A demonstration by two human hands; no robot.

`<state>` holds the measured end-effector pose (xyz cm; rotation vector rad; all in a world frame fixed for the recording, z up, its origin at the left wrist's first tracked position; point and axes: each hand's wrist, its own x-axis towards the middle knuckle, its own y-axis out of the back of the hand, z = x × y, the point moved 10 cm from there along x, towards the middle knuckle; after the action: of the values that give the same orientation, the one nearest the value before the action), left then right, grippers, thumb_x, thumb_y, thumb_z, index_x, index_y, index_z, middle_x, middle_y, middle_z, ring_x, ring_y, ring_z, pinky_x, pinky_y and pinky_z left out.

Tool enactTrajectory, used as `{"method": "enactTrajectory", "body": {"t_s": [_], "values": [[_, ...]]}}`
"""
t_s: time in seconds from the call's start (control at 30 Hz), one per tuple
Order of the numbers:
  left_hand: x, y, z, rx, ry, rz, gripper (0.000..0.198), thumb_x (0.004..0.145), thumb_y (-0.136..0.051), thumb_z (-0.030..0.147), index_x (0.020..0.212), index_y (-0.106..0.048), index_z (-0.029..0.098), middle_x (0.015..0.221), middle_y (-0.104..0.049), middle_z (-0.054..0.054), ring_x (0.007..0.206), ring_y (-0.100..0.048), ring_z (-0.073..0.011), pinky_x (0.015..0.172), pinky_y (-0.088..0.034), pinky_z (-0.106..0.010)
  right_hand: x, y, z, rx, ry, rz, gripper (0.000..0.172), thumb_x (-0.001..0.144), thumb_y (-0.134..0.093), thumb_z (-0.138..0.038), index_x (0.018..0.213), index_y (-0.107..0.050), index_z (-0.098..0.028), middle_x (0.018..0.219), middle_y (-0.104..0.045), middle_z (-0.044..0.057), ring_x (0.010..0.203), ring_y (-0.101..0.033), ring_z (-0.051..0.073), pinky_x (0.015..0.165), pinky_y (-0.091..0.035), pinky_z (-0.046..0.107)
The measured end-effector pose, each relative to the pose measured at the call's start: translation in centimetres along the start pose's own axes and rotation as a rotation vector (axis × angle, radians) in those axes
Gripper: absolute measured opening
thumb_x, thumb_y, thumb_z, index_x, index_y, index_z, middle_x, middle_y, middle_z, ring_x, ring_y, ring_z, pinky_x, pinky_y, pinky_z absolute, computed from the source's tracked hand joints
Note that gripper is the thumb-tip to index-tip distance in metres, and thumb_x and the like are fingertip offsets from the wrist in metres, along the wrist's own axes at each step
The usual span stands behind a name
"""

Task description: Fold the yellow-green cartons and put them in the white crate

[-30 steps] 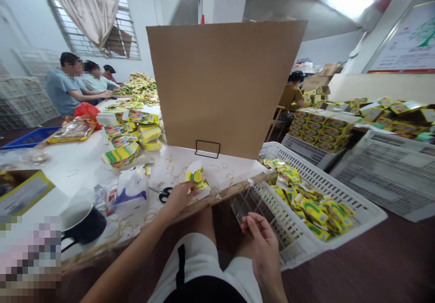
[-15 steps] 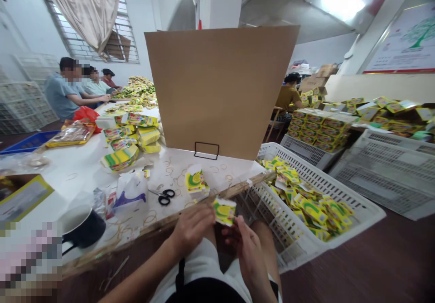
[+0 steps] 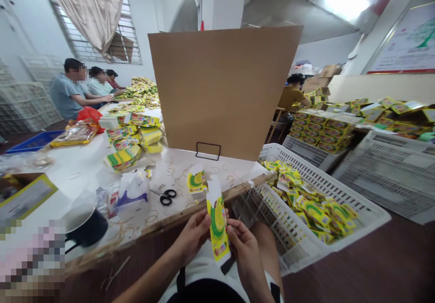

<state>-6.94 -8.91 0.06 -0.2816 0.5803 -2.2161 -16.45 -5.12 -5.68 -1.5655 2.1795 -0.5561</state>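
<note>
A flat yellow and green carton [image 3: 217,223] stands upright above my lap, held from both sides. My left hand [image 3: 192,239] pinches its left edge and my right hand [image 3: 244,247] pinches its right edge. Just beyond, a small stack of the same cartons [image 3: 196,180] lies near the table's front edge. To the right of my knees sits a white plastic crate [image 3: 360,212] with several loose yellow cartons [image 3: 306,201] in it.
A brown cardboard sheet [image 3: 224,90] stands upright on the white table [image 3: 78,167]. Black scissors [image 3: 166,196], rubber bands, a plastic bag [image 3: 131,189] and a black mug [image 3: 84,223] lie nearby. Several people sit at the far left; another sits behind the cardboard.
My left hand left the stack on the table and came back to my lap. Both hands now hold one carton, turned from lying flat to standing on end.
</note>
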Motion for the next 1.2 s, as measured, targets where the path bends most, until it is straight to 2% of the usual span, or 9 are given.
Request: {"method": "enactTrajectory", "body": {"t_s": [0.13,0.33,0.43,0.6,0.67,0.83,0.93,1.07,1.2], "values": [[-0.1,-0.8,-0.1,-0.052,0.024,-0.052,0.049,0.069,-0.072,0.044,0.106,-0.068,0.012,0.111,-0.068,-0.016,0.099,-0.064,-0.0275,0.085,-0.049,-0.032,-0.1,-0.1,-0.8,-0.088,0.053,-0.014,0.020,0.072,-0.074,-0.035,0.083,-0.070,-0.019,0.076,-0.071,0.003,0.060,-0.058,0.013,0.053,-0.043,0.021],[0.3,0.9,-0.3,0.143,-0.040,0.066,0.039,0.078,-0.064,0.044,0.100,-0.068,0.012,0.090,-0.073,-0.011,0.078,-0.067,-0.0204,0.071,-0.052,-0.027,-0.4,-0.5,-1.7,-0.246,0.098,-0.011,0.026,0.070,-0.073,-0.040,0.081,-0.069,-0.017,0.076,-0.070,0.004,0.072,-0.062,0.019,0.067,-0.049,0.028],[0.5,1.1,-0.2,0.248,-0.087,0.100,0.039,0.079,-0.060,0.048,0.095,-0.068,0.013,0.086,-0.073,-0.009,0.074,-0.066,-0.0201,0.065,-0.052,-0.028,-0.7,-0.5,-1.7,-0.309,0.105,0.019,0.026,0.072,-0.072,-0.040,0.076,-0.065,-0.016,0.070,-0.066,0.003,0.066,-0.059,0.018,0.062,-0.049,0.028],[0.3,1.0,0.8,0.370,-0.196,0.137,0.039,0.078,-0.064,0.040,0.109,-0.059,0.016,0.100,-0.069,-0.009,0.087,-0.064,-0.0223,0.081,-0.051,-0.035,-1.2,-0.1,-3.2,-0.400,0.208,0.105,0.023,0.075,-0.069,-0.038,0.068,-0.059,-0.018,0.062,-0.058,-0.001,0.058,-0.052,0.014,0.054,-0.045,0.023],[-0.1,1.1,1.3,0.429,-0.230,0.150,0.052,0.078,-0.064,0.034,0.125,-0.045,0.020,0.102,-0.068,-0.010,0.089,-0.064,-0.0229,0.081,-0.051,-0.037,-1.3,-0.4,-4.2,-0.434,0.265,0.098,0.019,0.074,-0.069,-0.035,0.081,-0.062,-0.019,0.069,-0.061,0.000,0.060,-0.053,0.014,0.056,-0.045,0.023],[-0.7,0.6,0.9,0.433,-0.164,-0.001,0.064,0.082,-0.060,0.025,0.136,-0.028,0.025,0.095,-0.068,-0.008,0.085,-0.065,-0.0216,0.077,-0.051,-0.035,-1.6,-1.4,-5.8,-0.389,0.291,0.021,0.055,0.073,-0.070,-0.035,0.123,-0.053,-0.024,0.096,-0.067,0.005,0.067,-0.060,0.017,0.064,-0.049,0.026],[-1.0,-0.2,0.6,0.343,-0.085,-0.112,0.052,0.080,-0.063,0.023,0.127,-0.041,0.023,0.089,-0.068,-0.005,0.083,-0.065,-0.0193,0.075,-0.050,-0.031,-1.5,-1.8,-5.8,-0.379,0.230,-0.069,0.040,0.072,-0.070,-0.037,0.110,-0.063,-0.024,0.091,-0.069,0.005,0.075,-0.062,0.020,0.070,-0.050,0.028],[-1.5,-1.3,0.0,0.212,0.010,-0.202,0.035,0.073,-0.072,0.023,0.099,-0.051,0.018,0.080,-0.066,-0.002,0.071,-0.064,-0.0146,0.065,-0.046,-0.023,-1.8,-2.1,-6.7,-0.517,0.239,-0.113,0.017,0.078,-0.063,-0.038,0.077,-0.068,-0.022,0.070,-0.065,0.002,0.064,-0.059,0.018,0.059,-0.047,0.024],[-1.7,-1.4,-0.4,0.233,0.022,-0.195,0.057,0.074,-0.072,0.022,0.121,-0.040,0.021,0.085,-0.068,-0.004,0.076,-0.065,-0.0164,0.066,-0.046,-0.024,-2.2,-2.0,-8.2,-0.599,0.349,-0.031,0.019,0.079,-0.063,-0.038,0.072,-0.068,-0.021,0.068,-0.065,0.003,0.064,-0.058,0.019,0.059,-0.047,0.025]]}}
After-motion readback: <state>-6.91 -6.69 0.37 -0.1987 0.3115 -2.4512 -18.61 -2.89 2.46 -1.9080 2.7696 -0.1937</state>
